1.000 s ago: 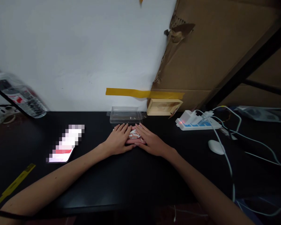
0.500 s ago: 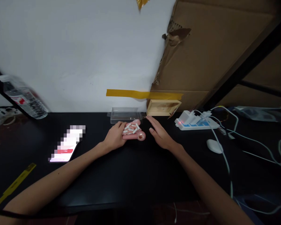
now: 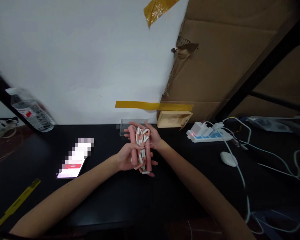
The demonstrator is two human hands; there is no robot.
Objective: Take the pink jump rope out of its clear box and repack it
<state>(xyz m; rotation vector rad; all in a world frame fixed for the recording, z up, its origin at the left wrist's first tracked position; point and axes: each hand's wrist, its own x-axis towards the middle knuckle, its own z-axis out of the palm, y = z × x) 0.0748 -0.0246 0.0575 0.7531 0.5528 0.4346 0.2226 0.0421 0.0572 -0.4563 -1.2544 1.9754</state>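
Note:
A beaded jump rope (image 3: 141, 154), folded into a bundle, is held above the black table by both hands. It has pink and white tube beads and two smooth pink handles, one along each side. My left hand (image 3: 126, 156) wraps it from the lower left, thumb across the front, fingertips showing past the right side. Behind the upper part, my right hand (image 3: 153, 136) supports the bundle, its fingers reaching out to the left and its thumb pointing up. The rope hides most of the right palm. Just behind the hands lies a clear plastic box (image 3: 123, 127), partly covered by them.
A lit phone (image 3: 71, 166) and a water bottle (image 3: 33, 111) are on the left. Against the back stands a shallow tan box (image 3: 173, 119). To the right are a white power strip (image 3: 205, 136), a white mouse (image 3: 228, 159) and loose cables. The black table (image 3: 110, 200) extends in front.
The jump rope bundle has turned from lying sideways to upright, showing both handles. My right hand has moved left from beside the rope to behind it. The view has shifted slightly.

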